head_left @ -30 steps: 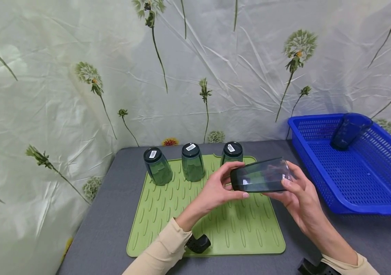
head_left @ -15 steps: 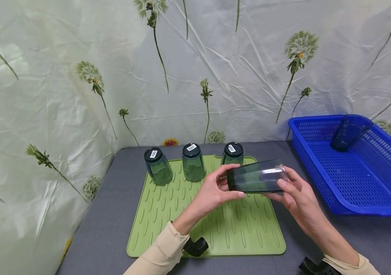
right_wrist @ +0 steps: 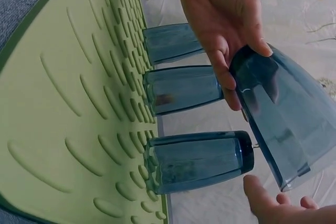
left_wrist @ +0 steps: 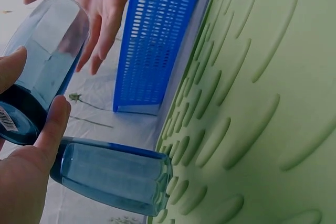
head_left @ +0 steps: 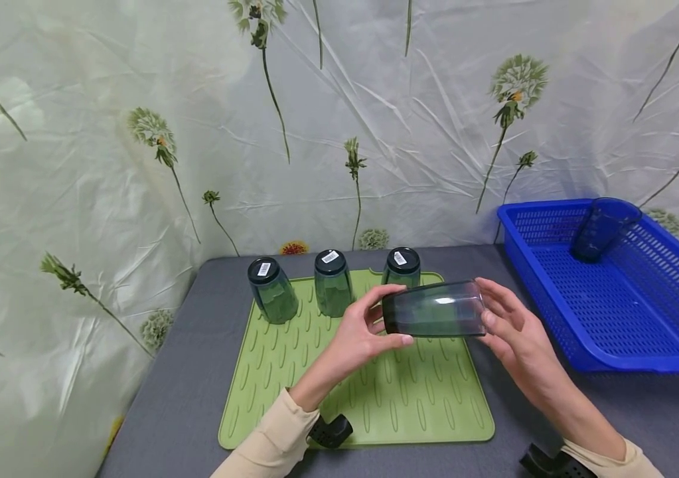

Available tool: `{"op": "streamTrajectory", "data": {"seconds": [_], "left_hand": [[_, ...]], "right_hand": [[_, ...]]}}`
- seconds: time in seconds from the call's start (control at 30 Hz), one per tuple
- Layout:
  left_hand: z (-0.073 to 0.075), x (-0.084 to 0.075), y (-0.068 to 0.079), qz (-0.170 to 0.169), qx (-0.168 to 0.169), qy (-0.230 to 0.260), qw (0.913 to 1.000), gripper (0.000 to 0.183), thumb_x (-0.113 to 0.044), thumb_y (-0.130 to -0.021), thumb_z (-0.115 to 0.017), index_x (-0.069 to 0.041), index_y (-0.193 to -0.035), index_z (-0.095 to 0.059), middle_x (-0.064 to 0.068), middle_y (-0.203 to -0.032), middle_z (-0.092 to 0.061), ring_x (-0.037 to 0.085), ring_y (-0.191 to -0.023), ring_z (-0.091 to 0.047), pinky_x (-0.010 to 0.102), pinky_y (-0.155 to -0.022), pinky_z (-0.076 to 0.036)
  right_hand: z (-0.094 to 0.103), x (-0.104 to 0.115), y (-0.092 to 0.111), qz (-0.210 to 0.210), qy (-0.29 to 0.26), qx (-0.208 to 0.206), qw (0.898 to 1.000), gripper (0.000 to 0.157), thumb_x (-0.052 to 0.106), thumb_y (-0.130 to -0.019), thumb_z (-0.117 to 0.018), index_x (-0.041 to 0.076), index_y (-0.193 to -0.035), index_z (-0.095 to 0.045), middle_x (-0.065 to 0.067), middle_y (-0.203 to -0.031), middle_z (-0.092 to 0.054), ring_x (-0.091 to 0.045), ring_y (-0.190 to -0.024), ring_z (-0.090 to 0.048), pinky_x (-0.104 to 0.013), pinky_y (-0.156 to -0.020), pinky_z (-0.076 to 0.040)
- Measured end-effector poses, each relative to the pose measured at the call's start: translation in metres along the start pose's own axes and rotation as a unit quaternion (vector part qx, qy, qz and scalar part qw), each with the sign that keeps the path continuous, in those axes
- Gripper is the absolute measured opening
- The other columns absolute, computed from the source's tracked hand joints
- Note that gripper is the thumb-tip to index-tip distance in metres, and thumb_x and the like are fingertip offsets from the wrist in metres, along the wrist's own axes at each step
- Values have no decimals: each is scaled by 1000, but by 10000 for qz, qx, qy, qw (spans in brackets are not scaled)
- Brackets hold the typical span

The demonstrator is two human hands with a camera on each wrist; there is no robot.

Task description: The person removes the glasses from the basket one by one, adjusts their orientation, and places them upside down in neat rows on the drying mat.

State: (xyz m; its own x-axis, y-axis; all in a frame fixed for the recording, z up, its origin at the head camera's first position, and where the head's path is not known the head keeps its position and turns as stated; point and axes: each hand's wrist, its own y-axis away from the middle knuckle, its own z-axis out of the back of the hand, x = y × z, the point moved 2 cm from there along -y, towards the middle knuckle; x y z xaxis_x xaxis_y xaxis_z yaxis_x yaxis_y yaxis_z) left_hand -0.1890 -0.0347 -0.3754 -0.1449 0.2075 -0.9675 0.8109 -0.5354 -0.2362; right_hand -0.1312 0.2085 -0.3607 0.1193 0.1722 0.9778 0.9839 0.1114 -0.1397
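Note:
A tinted, transparent drinking glass (head_left: 435,311) lies sideways in the air above the green ridged mat (head_left: 351,398). My left hand (head_left: 348,342) grips it round the dark base, thumb below and fingers above; the left wrist view shows a barcode label under that base. By the rim, my right hand (head_left: 521,342) has its fingers spread; in the left wrist view this right hand (left_wrist: 105,3) stands slightly apart from the glass. Upside down along the mat's back edge stand a left glass (head_left: 273,292), a middle glass (head_left: 333,285) and a right glass (head_left: 403,265), partly hidden.
A blue perforated basket (head_left: 644,363) sits on the grey tabletop (head_left: 166,392) to the right. Inside its far end leans another dark glass (head_left: 602,229). A flower-print plastic sheet (head_left: 423,133) hangs behind the table.
The held glass has shifted a little left with my left hand and turned closer to level. My right hand's fingers have loosened from its rim.

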Motion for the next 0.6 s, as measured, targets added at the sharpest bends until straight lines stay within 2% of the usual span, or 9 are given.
{"op": "streamTrajectory", "data": {"seconds": [0.27, 0.47, 0.6], "left_hand": [[12, -4, 0, -264, -166, -292, 9991, 67, 4, -78, -77, -11, -138, -51, 15, -129, -52, 27, -118, -53, 40, -99, -49], [22, -8, 2, -252, -218, -533, 9980, 68, 2, -79, -78, -10, -139, -50, 14, -129, -53, 27, -117, -54, 37, -99, -49], [26, -11, 3, -255, -148, -677, 9973, 69, 2, -79, -78, -7, -141, -48, 14, -128, -54, 27, -117, -55, 37, -100, -49]], "right_hand": [[1, -1, -2, 504, -289, 186, 9981, 50, 4, -102, -45, 9, -150, -34, -12, -149, -38, -15, -135, -43, -29, -98, -49], [4, -7, -6, 942, 96, 296, 9951, 55, -9, -97, -49, 4, -148, -34, -16, -147, -41, -20, -133, -44, -33, -97, -51], [6, -10, -8, 1038, 137, 284, 9941, 56, -12, -95, -50, 3, -147, -35, -12, -144, -44, -21, -133, -45, -34, -96, -51]]}}
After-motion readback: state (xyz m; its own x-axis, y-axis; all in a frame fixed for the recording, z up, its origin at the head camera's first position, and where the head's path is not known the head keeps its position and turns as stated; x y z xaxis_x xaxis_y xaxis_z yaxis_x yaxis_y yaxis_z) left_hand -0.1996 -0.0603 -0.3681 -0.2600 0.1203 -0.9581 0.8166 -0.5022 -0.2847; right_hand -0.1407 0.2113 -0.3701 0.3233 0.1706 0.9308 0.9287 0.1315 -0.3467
